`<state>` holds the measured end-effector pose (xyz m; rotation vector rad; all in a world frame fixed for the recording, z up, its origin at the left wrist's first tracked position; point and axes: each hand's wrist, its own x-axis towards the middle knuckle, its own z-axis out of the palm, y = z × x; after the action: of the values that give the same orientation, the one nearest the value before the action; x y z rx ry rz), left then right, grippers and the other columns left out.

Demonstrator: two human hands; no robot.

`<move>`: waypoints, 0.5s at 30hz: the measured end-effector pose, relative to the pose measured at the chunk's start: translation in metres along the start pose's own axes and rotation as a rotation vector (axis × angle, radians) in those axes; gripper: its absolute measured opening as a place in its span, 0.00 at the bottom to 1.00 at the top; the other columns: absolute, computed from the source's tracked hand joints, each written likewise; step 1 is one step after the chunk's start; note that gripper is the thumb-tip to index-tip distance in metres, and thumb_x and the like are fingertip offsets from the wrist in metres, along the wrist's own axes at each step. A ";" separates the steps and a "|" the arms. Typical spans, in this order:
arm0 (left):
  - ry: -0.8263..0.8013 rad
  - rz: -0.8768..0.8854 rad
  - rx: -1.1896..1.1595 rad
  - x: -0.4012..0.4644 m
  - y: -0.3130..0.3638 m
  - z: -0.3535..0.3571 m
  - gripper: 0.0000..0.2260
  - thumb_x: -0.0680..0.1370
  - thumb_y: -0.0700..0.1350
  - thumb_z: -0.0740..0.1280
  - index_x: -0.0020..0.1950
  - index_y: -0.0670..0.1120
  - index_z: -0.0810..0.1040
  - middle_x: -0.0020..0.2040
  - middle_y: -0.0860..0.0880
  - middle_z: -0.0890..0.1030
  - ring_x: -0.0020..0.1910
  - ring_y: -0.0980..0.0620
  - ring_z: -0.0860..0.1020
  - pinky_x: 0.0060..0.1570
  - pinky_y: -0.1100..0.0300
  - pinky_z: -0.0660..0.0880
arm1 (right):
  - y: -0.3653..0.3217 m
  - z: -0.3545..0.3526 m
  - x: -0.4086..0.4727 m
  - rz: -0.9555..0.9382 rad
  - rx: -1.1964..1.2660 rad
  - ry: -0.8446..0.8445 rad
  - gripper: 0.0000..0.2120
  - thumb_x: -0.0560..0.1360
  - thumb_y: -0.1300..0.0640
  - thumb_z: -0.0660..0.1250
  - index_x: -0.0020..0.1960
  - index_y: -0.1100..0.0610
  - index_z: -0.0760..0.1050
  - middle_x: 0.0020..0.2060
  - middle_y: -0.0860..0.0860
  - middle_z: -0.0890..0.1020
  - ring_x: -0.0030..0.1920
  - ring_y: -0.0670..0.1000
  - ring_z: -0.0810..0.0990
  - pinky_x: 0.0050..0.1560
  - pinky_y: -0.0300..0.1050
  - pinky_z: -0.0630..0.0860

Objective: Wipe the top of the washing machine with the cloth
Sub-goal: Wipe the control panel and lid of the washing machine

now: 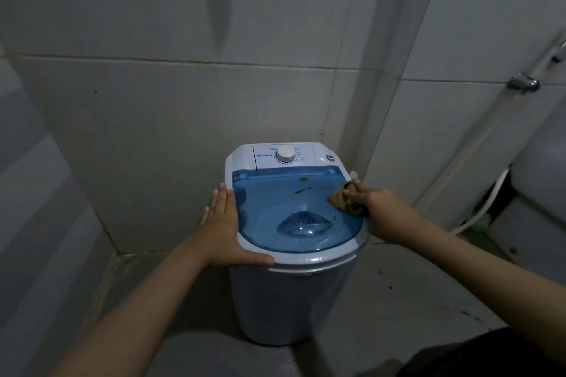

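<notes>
Washing machine (294, 294), small, round and white, stands on the floor (398, 300) in a tiled corner, its back close to the wall (183, 101); open floor lies in front and to its right. Its top is a translucent blue lid (275, 202) with a white rim all round and a control panel with a white dial (285, 154) at the back. Green smears (301, 185) mark the lid near the back, and another sits near the front right. The left hand (222, 229) lies flat on the left rim, fingers straight and together, thumb stretched along the front edge, holding nothing. The right hand (372, 202) reaches in from the right, fingers closed around a crumpled brown cloth (344, 197), which touches the lid's right edge. Both forearms are bare and extended forward.
</notes>
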<state>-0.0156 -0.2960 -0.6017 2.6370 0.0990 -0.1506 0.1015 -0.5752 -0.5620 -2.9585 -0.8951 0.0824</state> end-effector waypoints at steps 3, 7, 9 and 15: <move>0.003 0.000 -0.001 0.000 0.000 0.000 0.74 0.44 0.82 0.59 0.75 0.44 0.28 0.75 0.44 0.28 0.74 0.47 0.29 0.71 0.49 0.35 | -0.014 0.001 -0.018 0.017 -0.002 0.002 0.29 0.75 0.66 0.61 0.74 0.54 0.61 0.76 0.56 0.59 0.73 0.57 0.65 0.72 0.49 0.66; 0.006 0.002 -0.001 0.000 0.000 0.000 0.74 0.44 0.82 0.59 0.75 0.44 0.28 0.75 0.44 0.28 0.74 0.47 0.28 0.72 0.48 0.35 | -0.037 -0.003 -0.039 0.056 -0.016 -0.048 0.24 0.75 0.65 0.60 0.71 0.56 0.64 0.72 0.58 0.64 0.65 0.58 0.73 0.64 0.47 0.72; 0.004 0.003 -0.002 -0.001 0.000 0.000 0.74 0.44 0.82 0.59 0.74 0.44 0.28 0.75 0.44 0.27 0.73 0.47 0.28 0.72 0.48 0.35 | -0.050 -0.008 -0.049 0.040 -0.050 -0.071 0.21 0.75 0.65 0.60 0.67 0.58 0.66 0.67 0.59 0.67 0.63 0.57 0.74 0.61 0.47 0.73; 0.002 -0.007 0.003 -0.001 0.001 -0.001 0.75 0.44 0.82 0.59 0.74 0.44 0.28 0.75 0.44 0.28 0.74 0.46 0.29 0.72 0.48 0.35 | -0.099 -0.023 -0.069 -0.098 -0.144 -0.142 0.18 0.76 0.68 0.58 0.65 0.58 0.68 0.63 0.58 0.72 0.62 0.58 0.73 0.60 0.50 0.74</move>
<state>-0.0164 -0.2963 -0.6004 2.6397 0.1089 -0.1507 -0.0087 -0.5323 -0.5301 -3.0661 -1.1076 0.2367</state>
